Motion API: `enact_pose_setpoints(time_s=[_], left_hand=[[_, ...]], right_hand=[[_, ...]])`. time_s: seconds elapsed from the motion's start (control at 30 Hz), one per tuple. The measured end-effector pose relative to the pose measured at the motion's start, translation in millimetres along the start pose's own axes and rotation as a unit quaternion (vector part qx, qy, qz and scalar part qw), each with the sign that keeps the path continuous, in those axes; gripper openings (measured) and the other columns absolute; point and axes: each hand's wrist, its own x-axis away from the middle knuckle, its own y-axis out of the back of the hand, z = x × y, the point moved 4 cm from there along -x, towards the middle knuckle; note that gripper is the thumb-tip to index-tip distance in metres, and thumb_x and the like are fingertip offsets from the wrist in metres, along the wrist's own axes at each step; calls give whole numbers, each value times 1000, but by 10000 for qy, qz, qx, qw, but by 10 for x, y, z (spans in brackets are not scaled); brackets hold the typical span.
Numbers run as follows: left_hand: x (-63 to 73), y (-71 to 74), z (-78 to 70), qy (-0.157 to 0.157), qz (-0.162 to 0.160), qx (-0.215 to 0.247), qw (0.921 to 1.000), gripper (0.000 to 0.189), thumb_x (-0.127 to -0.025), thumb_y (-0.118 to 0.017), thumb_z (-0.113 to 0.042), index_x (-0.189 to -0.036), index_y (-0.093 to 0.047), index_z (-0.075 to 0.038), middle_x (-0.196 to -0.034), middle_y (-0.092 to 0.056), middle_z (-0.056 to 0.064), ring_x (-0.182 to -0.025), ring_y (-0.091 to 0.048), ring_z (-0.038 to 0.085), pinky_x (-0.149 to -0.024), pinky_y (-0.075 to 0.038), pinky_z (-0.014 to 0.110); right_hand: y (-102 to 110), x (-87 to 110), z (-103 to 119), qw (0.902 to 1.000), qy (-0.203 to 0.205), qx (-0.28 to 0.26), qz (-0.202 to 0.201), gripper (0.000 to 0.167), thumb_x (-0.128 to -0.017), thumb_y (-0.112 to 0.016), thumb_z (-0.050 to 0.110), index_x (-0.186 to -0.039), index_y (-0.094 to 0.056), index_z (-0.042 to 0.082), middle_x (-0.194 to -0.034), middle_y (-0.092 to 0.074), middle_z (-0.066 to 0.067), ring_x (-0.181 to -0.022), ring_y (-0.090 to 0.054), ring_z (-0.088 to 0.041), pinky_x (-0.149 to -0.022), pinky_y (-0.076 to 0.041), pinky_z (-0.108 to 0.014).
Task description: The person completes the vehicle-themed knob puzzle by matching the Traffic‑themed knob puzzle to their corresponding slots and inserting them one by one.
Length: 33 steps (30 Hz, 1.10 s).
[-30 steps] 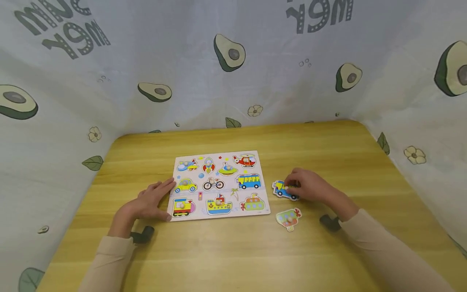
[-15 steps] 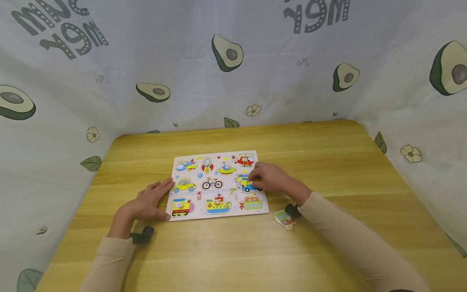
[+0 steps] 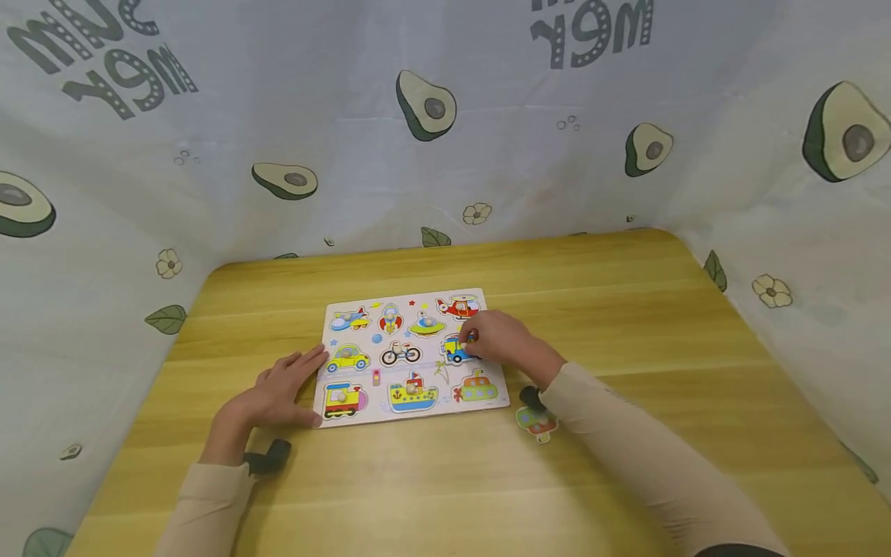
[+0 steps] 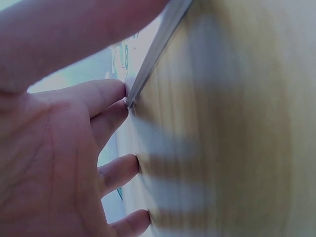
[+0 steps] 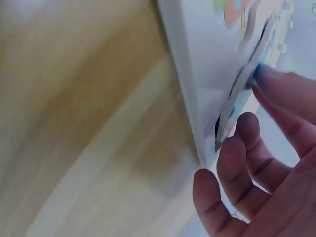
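Observation:
A white wooden peg puzzle board (image 3: 418, 363) with colourful vehicle pictures lies on the table. My left hand (image 3: 274, 391) rests against its left edge, fingers spread; in the left wrist view, the fingertips touch the board's side and the tabletop. Over the board's right side, my right hand (image 3: 504, 340) pinches the knob of a blue-and-yellow bus puzzle piece (image 3: 454, 350), partly covered by the fingers. In the right wrist view that piece (image 5: 242, 94) lies at the board's surface, slightly raised and tilted. Beneath the right wrist sits a green-and-red submarine piece (image 3: 536, 422), upside down.
A yellow wood-grain table (image 3: 390, 495) carries everything, with a cloth printed with avocados (image 3: 426, 106) hanging around its back and sides. Other vehicle pieces with knobs, such as a train (image 3: 343, 400) and a boat (image 3: 412, 393), lie on the board.
My right hand has picked up the bus piece from the table right of the board and carried it left onto the board's bus picture. My left hand has stayed at the left edge.

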Motion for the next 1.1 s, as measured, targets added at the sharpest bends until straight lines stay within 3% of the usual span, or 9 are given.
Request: enact_pose_setpoints(time_s=[0.27,0.5,0.7,0.87,1.1], left_hand=[[-34,-29,2,-91,-84,-29,9999,102,-74,-82,-39,-157,-28,-11,-166,-20,15,-145,-17,50,-109,-18,78],[-35,-77,-6,-105,-55,29,9999,101,-74,-82,-39,-156,-30,-12,-165,-21,15,-145,-17,52,-108,-18,78],[3,-86,-6,-75,-89,-68,9999,102,-73,-82,-40,-156,-31,-12,-165,-21,15,-145,-18,53,-108,-19,79],[25,-46,-1,-127,-204,-126,9996,101,-73,-82,-40,-156,-32,-12,-165,-22,15,-144,-19,53,-107,-19,80],[-3,-45,-13,-183,-206,-62,9996,101,-72,-83,-40,-155,-32,-11,-164,-23,16,-144,-19,54,-107,-18,80]], right_hand=[[5,6,11,9992,-360,102,-107,9,-91,-69,22,-97,-76,18,-107,-72,-2,-89,-58,-19,-76,-47,-32],[-35,63,-14,9990,-351,165,-240,14,-93,-67,21,-103,-75,14,-111,-72,-5,-94,-57,-21,-84,-49,-36],[-50,61,-22,9992,-292,99,-237,12,-94,-66,21,-102,-73,15,-111,-70,-5,-92,-56,-21,-80,-46,-34],[-28,60,-37,9996,-46,-277,-61,15,-93,-68,19,-107,-68,12,-106,-65,-8,-91,-54,-21,-79,-45,-32],[82,279,-199,9929,912,-754,136,30,-93,-67,16,-120,-66,5,-102,-63,-7,-88,-53,-18,-80,-47,-29]])
